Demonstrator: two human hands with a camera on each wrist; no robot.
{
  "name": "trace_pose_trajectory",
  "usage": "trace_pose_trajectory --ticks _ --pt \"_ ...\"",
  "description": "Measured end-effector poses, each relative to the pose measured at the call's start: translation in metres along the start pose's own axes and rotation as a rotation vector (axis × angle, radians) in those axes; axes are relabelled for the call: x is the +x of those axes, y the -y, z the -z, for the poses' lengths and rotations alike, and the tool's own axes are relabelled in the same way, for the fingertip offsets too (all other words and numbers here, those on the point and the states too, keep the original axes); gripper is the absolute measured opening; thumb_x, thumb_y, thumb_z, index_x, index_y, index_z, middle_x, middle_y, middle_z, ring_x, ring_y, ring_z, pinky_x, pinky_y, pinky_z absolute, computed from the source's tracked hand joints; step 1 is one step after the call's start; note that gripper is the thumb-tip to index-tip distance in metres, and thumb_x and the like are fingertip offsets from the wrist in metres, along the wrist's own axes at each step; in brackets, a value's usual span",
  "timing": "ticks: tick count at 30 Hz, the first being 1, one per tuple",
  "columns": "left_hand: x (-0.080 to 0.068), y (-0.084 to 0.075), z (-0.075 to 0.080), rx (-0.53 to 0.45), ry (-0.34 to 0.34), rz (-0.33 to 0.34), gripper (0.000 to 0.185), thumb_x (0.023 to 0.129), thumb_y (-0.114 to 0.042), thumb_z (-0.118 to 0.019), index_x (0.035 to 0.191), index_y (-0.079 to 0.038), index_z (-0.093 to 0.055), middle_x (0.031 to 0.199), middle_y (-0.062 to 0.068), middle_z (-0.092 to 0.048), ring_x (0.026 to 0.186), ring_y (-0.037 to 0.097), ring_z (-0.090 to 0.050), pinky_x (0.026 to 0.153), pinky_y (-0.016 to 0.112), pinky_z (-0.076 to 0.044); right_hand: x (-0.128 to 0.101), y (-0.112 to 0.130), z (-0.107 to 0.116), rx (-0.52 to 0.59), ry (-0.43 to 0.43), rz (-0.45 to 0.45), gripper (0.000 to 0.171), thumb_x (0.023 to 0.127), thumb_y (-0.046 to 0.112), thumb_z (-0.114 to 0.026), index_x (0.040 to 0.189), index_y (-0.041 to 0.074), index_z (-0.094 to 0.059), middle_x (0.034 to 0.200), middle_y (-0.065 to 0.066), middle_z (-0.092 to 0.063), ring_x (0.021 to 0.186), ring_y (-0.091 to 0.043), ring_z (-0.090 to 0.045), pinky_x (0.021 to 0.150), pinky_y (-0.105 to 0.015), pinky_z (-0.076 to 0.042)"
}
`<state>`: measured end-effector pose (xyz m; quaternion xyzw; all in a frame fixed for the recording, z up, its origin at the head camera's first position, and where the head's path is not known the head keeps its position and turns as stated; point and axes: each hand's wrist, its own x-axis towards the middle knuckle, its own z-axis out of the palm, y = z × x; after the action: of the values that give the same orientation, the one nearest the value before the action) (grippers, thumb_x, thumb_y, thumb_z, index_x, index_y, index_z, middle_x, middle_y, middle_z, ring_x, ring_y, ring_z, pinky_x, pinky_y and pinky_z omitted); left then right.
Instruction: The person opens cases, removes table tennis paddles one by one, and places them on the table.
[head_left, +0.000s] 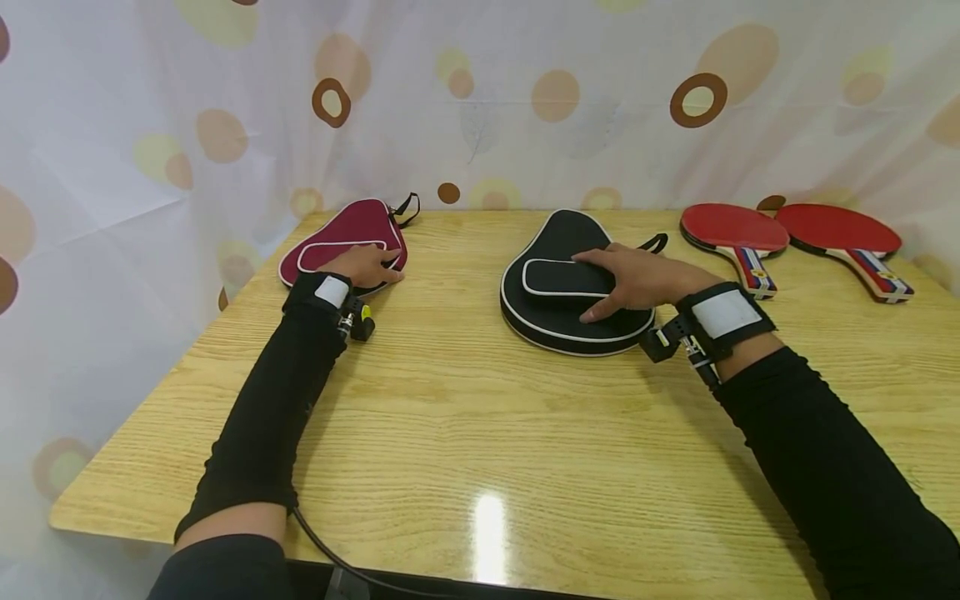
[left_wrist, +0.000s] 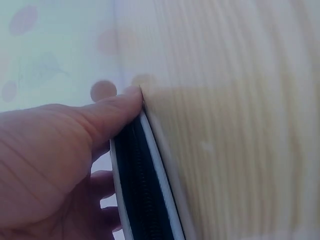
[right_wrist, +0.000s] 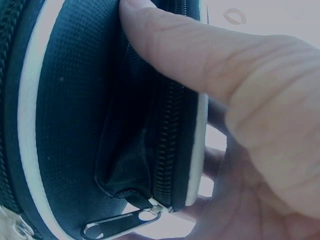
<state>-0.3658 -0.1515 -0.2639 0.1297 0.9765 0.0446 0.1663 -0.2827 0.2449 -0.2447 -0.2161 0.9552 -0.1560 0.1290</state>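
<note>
A maroon table tennis bat case (head_left: 348,221) with white piping lies at the back left. My left hand (head_left: 363,265) grips its near right edge, the thumb lying across the zipped side in the left wrist view. A black bat case (head_left: 566,233) of the same shape lies at mid table with its raised front pocket (head_left: 562,277) upward. My right hand (head_left: 633,275) holds it by that pocket, fingers on the far side and thumb (right_wrist: 170,47) on the near side. Below the thumb, a metal zip pull (right_wrist: 120,224) hangs from the pocket's zip.
Two red table tennis bats, one (head_left: 735,227) nearer the middle and another (head_left: 840,229) further right, lie side by side at the back right. A patterned cloth (head_left: 510,75) hangs behind the wooden table (head_left: 420,433). A cable (head_left: 322,546) runs past its front edge.
</note>
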Motion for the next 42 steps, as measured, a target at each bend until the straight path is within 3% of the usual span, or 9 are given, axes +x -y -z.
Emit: trace_pose_trajectory --ticks 14,21,28,38,42 --pt "-0.011 0.028 0.004 -0.019 -0.019 0.094 0.062 0.108 -0.034 -0.043 0.16 -0.008 -0.02 0.162 0.029 -0.019 0.148 0.05 -0.018 0.112 0.073 -0.018 -0.002 -0.002 0.0 -0.009 -0.002 0.004 0.094 0.085 0.039 -0.082 0.156 0.005 -0.032 0.151 -0.031 -0.031 0.137 -0.05 -0.036 0.107 -0.065 -0.034" --pt "-0.01 0.035 0.004 -0.036 -0.007 0.133 0.063 0.109 -0.035 -0.041 0.161 -0.011 -0.016 0.163 0.029 -0.012 0.149 0.05 -0.011 0.111 0.075 -0.012 -0.002 -0.002 0.001 -0.012 -0.003 -0.001 0.094 0.085 0.038 -0.082 0.156 0.004 -0.032 0.151 -0.031 -0.031 0.136 -0.05 -0.036 0.107 -0.065 -0.034" --pt "-0.009 0.044 0.004 -0.033 -0.01 0.134 0.063 0.109 -0.035 -0.042 0.161 -0.01 -0.016 0.163 0.029 -0.014 0.149 0.049 -0.014 0.113 0.072 -0.016 -0.002 0.0 0.001 -0.006 -0.001 -0.002 0.094 0.085 0.037 -0.082 0.157 0.005 -0.032 0.151 -0.031 -0.032 0.136 -0.049 -0.036 0.108 -0.065 -0.034" --pt "-0.018 0.049 0.005 -0.029 -0.02 0.13 0.062 0.108 -0.033 -0.044 0.159 -0.007 -0.019 0.161 0.031 -0.017 0.147 0.051 -0.018 0.112 0.073 -0.016 0.001 0.0 0.0 -0.019 -0.003 0.027 0.093 0.085 0.038 -0.082 0.156 0.004 -0.033 0.15 -0.031 -0.033 0.136 -0.049 -0.037 0.108 -0.064 -0.034" --pt "-0.02 0.043 0.004 -0.03 -0.016 0.151 0.064 0.108 -0.034 -0.043 0.16 -0.007 -0.017 0.162 0.03 -0.016 0.148 0.051 -0.016 0.11 0.076 -0.014 0.001 -0.002 0.001 -0.028 0.017 0.044 0.096 0.084 0.042 -0.082 0.158 0.006 -0.031 0.155 -0.031 -0.029 0.141 -0.049 -0.031 0.11 -0.064 -0.031"
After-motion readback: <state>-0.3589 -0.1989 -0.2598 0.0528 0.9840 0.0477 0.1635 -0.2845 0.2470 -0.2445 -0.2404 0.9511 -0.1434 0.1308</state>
